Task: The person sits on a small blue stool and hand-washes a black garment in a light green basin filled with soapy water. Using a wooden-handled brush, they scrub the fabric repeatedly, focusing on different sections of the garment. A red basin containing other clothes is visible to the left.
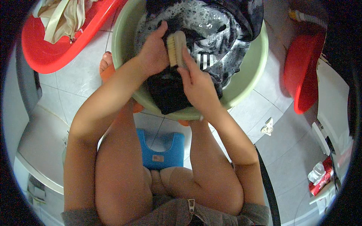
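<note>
A right hand (198,84) closes its grip on a pale wooden scrubbing brush (176,48), bristles turned toward the left hand (154,52), whose grip presses down on a dark wet garment (167,88) draped over the near rim of a round pale-green plastic basin (247,81). The brush sits between the two hands, touching both. Beyond the hands, the basin holds soapy, bubbled water and more dark cloth with white stripes (205,60). Left of the left hand, a red plastic tub (45,56) carries a heap of cream fabric (62,17). Well to the right of the right hand, a second red plastic tub (301,75) stands tilted on its side. Below the hands, between the person's bare knees, is a blue plastic stool (162,148). Everything rests on a floor of light grey tiles (290,143), where a small white scrap (267,126) lies. Count: one basin, one brush, two red tubs, one stool.
</note>
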A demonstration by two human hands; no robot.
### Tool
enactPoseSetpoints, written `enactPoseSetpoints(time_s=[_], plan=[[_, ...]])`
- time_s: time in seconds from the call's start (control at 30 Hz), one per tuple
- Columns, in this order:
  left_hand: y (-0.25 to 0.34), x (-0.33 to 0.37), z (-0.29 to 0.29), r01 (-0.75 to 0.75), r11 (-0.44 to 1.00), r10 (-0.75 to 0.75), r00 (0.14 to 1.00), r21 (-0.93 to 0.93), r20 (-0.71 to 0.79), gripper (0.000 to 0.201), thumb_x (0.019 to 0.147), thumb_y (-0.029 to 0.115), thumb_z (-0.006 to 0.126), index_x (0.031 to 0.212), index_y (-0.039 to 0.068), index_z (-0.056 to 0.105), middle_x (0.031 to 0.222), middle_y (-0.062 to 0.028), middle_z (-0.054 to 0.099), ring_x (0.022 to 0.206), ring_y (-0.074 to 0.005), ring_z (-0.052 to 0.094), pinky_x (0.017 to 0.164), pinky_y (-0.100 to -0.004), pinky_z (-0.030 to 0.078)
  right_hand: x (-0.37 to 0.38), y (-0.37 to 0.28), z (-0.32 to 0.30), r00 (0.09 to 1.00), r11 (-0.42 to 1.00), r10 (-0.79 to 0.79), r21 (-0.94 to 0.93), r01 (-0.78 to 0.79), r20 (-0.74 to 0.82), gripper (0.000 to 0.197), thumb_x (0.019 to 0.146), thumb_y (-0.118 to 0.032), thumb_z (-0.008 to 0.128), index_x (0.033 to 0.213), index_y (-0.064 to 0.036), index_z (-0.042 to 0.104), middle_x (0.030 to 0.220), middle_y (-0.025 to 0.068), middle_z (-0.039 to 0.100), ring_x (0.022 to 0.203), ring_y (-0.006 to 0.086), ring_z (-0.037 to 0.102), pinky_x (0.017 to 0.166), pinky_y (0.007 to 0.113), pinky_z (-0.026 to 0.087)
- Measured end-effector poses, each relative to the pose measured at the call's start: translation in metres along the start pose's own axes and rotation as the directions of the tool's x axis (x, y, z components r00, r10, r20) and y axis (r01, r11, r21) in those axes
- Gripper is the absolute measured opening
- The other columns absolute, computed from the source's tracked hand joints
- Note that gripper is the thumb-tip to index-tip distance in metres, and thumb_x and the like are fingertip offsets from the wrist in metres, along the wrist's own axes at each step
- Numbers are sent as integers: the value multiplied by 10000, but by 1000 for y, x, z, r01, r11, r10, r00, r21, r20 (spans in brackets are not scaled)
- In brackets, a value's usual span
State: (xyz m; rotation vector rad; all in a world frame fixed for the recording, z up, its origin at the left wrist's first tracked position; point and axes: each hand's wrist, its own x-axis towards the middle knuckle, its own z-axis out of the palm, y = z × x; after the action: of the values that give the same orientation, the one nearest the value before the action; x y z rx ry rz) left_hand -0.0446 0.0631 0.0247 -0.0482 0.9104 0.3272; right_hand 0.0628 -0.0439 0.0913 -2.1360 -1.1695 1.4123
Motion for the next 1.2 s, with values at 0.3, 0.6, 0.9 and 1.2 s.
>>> enactPoseSetpoints(time_s=[0.3,0.6,0.9,1.2], plan=[[-4,5,3,48,999,-48,999,0,25,534,968,476,280,1325,105,422,1302,-89,507,1203,-257,464,1011,-435,345,46,21,-5,989,993,-75,-103,62,-129,463,926,-191,480,1378,-157,383,1022,303,580,956,437,571,802,444,475],[-15,1,-1,88,996,-87,993,10,-73,422,957,409,367,1205,102,517,1115,-98,610,1036,-281,564,963,-442,407,40,11,7,991,992,-98,-94,89,-95,472,918,-164,485,1377,-147,375,990,305,578,915,463,561,753,464,473],[0,8,-4,25,998,-30,996,-58,-83,510,964,472,286,1230,101,513,1165,-88,587,1046,-277,539,959,-423,390,-7,11,6,1000,994,-29,-107,30,9,507,928,-168,473,1411,-193,320,899,310,583,827,459,587,675,482,467],[-6,6,-3,-11,990,16,999,-142,32,545,966,469,266,1282,69,461,1232,-110,556,1140,-282,511,1025,-425,353,26,31,8,981,987,-81,-150,55,-176,466,922,-209,498,1373,-181,382,801,275,602,762,456,587,650,501,473]])
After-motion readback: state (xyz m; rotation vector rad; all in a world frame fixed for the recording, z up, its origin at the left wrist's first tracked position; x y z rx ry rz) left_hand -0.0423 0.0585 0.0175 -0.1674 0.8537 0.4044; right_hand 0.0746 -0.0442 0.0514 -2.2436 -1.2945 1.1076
